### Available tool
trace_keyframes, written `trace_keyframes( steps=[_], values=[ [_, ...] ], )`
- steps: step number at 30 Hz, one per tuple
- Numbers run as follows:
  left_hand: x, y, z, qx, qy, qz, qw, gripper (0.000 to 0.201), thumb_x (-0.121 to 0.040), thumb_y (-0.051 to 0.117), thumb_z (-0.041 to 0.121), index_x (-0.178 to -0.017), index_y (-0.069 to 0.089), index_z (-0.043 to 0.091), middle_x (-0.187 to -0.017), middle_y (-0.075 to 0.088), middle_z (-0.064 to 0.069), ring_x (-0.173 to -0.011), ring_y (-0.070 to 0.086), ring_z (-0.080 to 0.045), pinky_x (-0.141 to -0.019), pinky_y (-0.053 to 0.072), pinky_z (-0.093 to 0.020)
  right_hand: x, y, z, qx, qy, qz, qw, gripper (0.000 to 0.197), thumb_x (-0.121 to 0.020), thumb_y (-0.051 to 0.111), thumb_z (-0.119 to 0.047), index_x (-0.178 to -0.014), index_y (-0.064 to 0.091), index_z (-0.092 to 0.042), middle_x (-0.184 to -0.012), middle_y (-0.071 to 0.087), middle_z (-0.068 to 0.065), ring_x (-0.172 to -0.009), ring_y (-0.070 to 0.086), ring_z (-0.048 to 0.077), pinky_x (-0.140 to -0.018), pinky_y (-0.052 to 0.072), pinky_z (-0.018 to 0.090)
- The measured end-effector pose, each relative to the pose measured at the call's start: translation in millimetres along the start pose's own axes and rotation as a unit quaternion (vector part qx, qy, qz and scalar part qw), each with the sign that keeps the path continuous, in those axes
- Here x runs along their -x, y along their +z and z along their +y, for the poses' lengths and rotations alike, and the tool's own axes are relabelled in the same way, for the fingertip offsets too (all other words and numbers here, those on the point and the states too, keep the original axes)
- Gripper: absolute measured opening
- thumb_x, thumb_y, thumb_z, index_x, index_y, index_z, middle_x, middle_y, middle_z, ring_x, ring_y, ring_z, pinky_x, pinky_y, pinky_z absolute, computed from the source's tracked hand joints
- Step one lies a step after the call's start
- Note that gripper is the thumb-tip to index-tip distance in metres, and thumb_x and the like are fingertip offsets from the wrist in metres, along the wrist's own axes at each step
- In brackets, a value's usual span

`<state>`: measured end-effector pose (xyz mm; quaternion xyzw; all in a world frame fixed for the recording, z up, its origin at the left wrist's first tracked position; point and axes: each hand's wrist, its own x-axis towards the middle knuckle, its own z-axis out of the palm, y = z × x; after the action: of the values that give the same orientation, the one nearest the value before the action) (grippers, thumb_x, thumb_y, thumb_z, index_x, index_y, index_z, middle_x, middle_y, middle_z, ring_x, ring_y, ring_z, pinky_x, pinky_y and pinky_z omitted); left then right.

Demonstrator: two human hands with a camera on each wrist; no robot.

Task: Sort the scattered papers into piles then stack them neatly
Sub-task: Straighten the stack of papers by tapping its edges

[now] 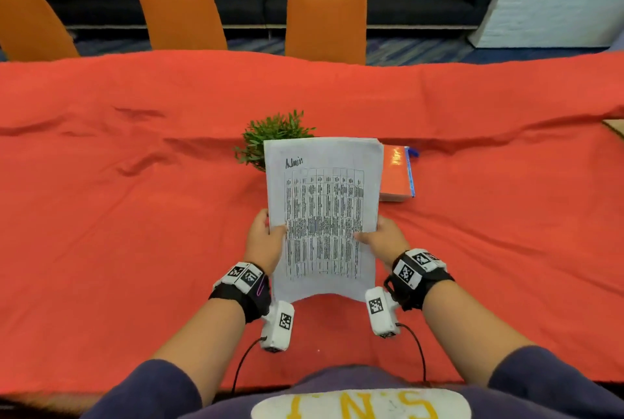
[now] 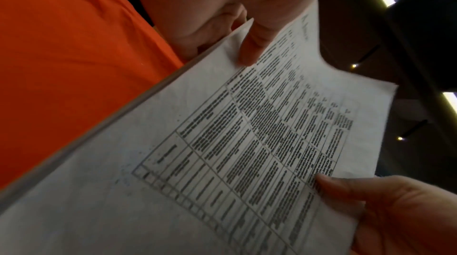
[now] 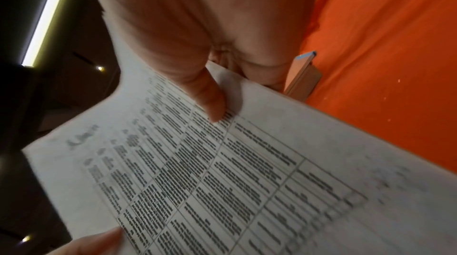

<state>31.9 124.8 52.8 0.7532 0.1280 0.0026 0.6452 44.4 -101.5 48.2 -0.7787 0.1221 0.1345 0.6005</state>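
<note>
Between both hands, above the red tablecloth (image 1: pixel 135 216), a stack of papers (image 1: pixel 324 212) is held up off the table, its top sheet printed with a dense table and a handwritten word at its head. At the stack's left edge the left hand (image 1: pixel 265 236) pinches it, thumb (image 2: pixel 254 44) flat on the top sheet and fingers curled behind. At the right edge the right hand (image 1: pixel 383 238) grips likewise, thumb (image 3: pixel 210 95) on the print. Just beyond the fingers, a small green plant (image 1: pixel 266 140) stands behind the stack's top left corner, and an orange book (image 1: pixel 396 172) lies right of it.
</note>
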Motion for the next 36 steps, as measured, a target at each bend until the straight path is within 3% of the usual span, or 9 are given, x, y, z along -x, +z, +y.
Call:
trace_keyframes(
  steps=[3, 8, 13, 18, 25, 28, 30, 32, 36],
  values=[
    [12.1, 22.3, 7.3, 0.041, 0.025, 0.007, 0.999, 0.037, -0.087, 0.046, -0.009, -0.115, 0.055, 0.013, -0.109, 0.065, -0.005, -0.100, 0.061, -0.021, -0.090, 0.049, -0.036, 9.3, -25.7, 1.5, -0.033, -0.057, 0.028, 0.997, 0.035, -0.080, 0.062, 0.009, -0.099, 0.060, -0.020, -0.098, 0.068, -0.001, -0.091, 0.064, 0.016, -0.086, 0.049, 0.031],
    [26.7, 36.2, 10.9, 0.100, 0.030, 0.007, 0.995, 0.044, -0.085, 0.047, -0.014, -0.121, 0.055, 0.011, -0.106, 0.066, 0.002, -0.095, 0.062, -0.008, -0.083, 0.048, -0.025, 13.4, -37.2, 18.0, -0.080, -0.073, 0.018, 0.994, 0.034, -0.072, 0.069, 0.005, -0.101, 0.068, -0.013, -0.104, 0.072, 0.008, -0.101, 0.067, 0.026, -0.094, 0.051, 0.044],
    [25.6, 41.4, 12.8, 0.093, 0.030, 0.005, 0.995, 0.031, -0.084, 0.062, -0.002, -0.108, 0.065, 0.017, -0.099, 0.072, 0.005, -0.092, 0.068, -0.008, -0.082, 0.051, -0.027, 10.2, -30.4, 21.8, -0.120, -0.062, 0.017, 0.991, 0.029, -0.073, 0.075, 0.000, -0.098, 0.070, -0.015, -0.096, 0.075, 0.001, -0.093, 0.070, 0.021, -0.092, 0.053, 0.043],
    [25.1, 39.8, 23.3, 0.095, 0.045, 0.008, 0.994, 0.030, -0.087, 0.061, -0.002, -0.093, 0.065, 0.027, -0.093, 0.070, 0.013, -0.080, 0.066, 0.007, -0.072, 0.051, -0.010, 9.1, -29.8, 15.8, -0.142, -0.093, 0.029, 0.985, 0.024, -0.077, 0.073, -0.003, -0.091, 0.070, -0.023, -0.096, 0.074, -0.004, -0.095, 0.069, 0.018, -0.088, 0.052, 0.035],
    [29.7, 37.1, 9.4, 0.092, 0.010, 0.000, 0.996, 0.022, -0.085, 0.066, 0.004, -0.096, 0.066, 0.024, -0.094, 0.070, 0.011, -0.080, 0.066, 0.005, -0.070, 0.048, -0.012, 7.2, -24.5, 45.0, -0.138, -0.039, -0.016, 0.990, 0.030, -0.071, 0.075, 0.005, -0.090, 0.071, -0.018, -0.083, 0.076, -0.009, -0.085, 0.070, 0.012, -0.089, 0.052, 0.035],
    [29.3, 37.5, 16.5, 0.087, 0.018, -0.002, 0.996, 0.020, -0.086, 0.066, 0.006, -0.103, 0.065, 0.019, -0.095, 0.069, 0.010, -0.086, 0.064, -0.001, -0.075, 0.048, -0.017, 7.0, -28.6, 57.7, -0.140, -0.007, -0.023, 0.990, 0.031, -0.071, 0.076, 0.004, -0.098, 0.071, -0.011, -0.090, 0.074, -0.003, -0.078, 0.070, 0.004, -0.078, 0.054, 0.023],
    [26.7, 33.4, 24.6, 0.098, 0.023, 0.009, 0.995, 0.022, -0.086, 0.066, 0.006, -0.106, 0.065, 0.016, -0.098, 0.070, 0.008, -0.091, 0.066, -0.008, -0.082, 0.050, -0.024, 6.6, -36.1, 66.6, -0.152, 0.007, -0.020, 0.988, 0.028, -0.071, 0.075, 0.004, -0.094, 0.071, -0.012, -0.094, 0.074, 0.005, -0.081, 0.069, 0.012, -0.071, 0.054, 0.019],
    [21.7, 27.1, 33.5, 0.150, 0.023, 0.030, 0.988, 0.024, -0.085, 0.067, 0.006, -0.108, 0.066, 0.015, -0.104, 0.071, 0.002, -0.100, 0.067, -0.016, -0.090, 0.051, -0.032, 9.0, -46.4, 71.3, -0.162, 0.019, -0.010, 0.987, 0.021, -0.073, 0.075, -0.001, -0.090, 0.071, -0.012, -0.089, 0.073, 0.006, -0.083, 0.066, 0.022, -0.070, 0.053, 0.024],
    [9.8, 18.0, 48.8, 0.294, -0.008, 0.057, 0.954, 0.033, -0.082, 0.069, 0.003, -0.114, 0.063, 0.010, -0.115, 0.068, -0.009, -0.111, 0.063, -0.027, -0.098, 0.048, -0.043, 15.2, -58.6, 64.2, -0.281, 0.045, 0.009, 0.959, 0.028, -0.068, 0.076, -0.017, -0.094, 0.063, -0.014, -0.084, 0.070, 0.005, -0.076, 0.066, 0.018, -0.078, 0.045, 0.031]
  ],
)
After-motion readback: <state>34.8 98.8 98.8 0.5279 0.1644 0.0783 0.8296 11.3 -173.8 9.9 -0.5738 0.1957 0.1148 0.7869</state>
